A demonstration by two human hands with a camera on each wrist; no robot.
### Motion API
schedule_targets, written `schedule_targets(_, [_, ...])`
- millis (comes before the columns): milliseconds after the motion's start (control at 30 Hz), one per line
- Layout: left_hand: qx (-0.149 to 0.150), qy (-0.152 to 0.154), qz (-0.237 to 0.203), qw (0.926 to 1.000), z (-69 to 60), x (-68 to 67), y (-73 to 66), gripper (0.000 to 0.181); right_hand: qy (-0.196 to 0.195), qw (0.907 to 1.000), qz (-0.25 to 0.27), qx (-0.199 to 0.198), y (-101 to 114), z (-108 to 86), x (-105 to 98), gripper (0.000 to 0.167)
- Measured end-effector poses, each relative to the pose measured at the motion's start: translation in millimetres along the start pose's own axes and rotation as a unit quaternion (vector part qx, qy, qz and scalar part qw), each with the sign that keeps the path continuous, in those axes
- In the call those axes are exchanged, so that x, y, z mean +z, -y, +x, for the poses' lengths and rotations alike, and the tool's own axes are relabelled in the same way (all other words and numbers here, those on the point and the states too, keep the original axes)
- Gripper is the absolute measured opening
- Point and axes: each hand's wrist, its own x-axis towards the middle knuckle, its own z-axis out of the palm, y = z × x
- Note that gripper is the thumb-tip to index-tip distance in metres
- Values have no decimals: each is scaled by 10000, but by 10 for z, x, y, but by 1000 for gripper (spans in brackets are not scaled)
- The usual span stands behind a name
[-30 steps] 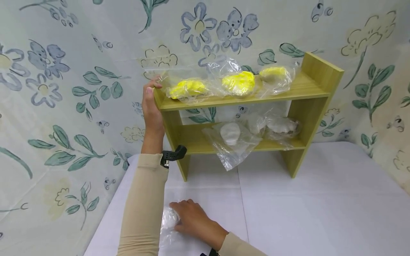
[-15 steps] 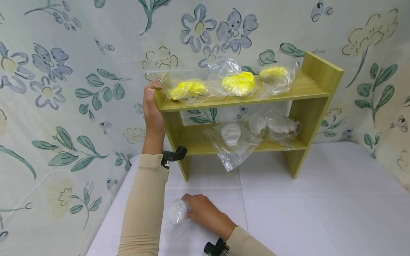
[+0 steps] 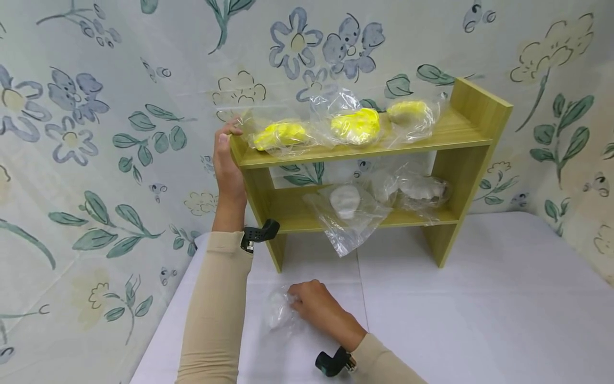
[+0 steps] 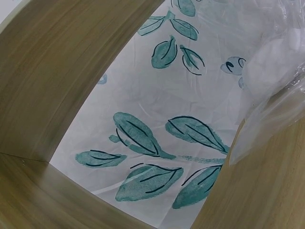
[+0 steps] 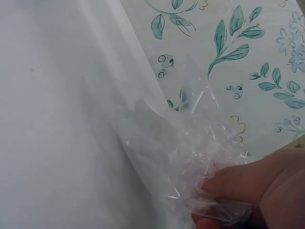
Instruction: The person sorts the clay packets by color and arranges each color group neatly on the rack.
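Observation:
My left hand (image 3: pixel 229 168) grips the upper left side of a small two-tier wooden shelf (image 3: pixel 364 151), its thumb at the front edge. Low over the white tabletop, my right hand (image 3: pixel 322 306) pinches a clear plastic bag (image 3: pixel 280 312) with something white in it. In the right wrist view the crumpled bag (image 5: pixel 176 148) hangs from the thumb and fingers (image 5: pixel 238 183); its contents are hard to make out. The left hand itself does not show in the left wrist view, only the shelf's wood panels (image 4: pixel 62 62).
On the top tier sit bagged yellow lumps (image 3: pixel 356 126) in a row. The lower tier bears a bagged white round piece (image 3: pixel 345 200) and another white bagged piece (image 3: pixel 422 188) toward the right. A floral cloth (image 3: pixel 120 176) hangs behind the table (image 3: pixel 503 298).
My right hand has lifted the bag with the white content off the tabletop and moved it right and toward the shelf. The left hand stays on the shelf.

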Motion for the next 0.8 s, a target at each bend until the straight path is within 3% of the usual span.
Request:
schedule_targets(200, [5,-108,115,9999,8,-17,-6,27,-371,9991,226,14,62,18,-193,12])
schedule_targets(400, [-106,-22,192,9998,-5,-25,-1,27,-934,9953,132,-213,221,-31,-430,9])
schedule_targets(600, [-101,8,-109,9999,-15,-34,12,25,-1747,9837,111,-406,368,-83,-634,12])
schedule_targets(800, [-169,41,100,9998,-1,-46,14,27,-2438,9682,66,-549,438,-58,-845,11])
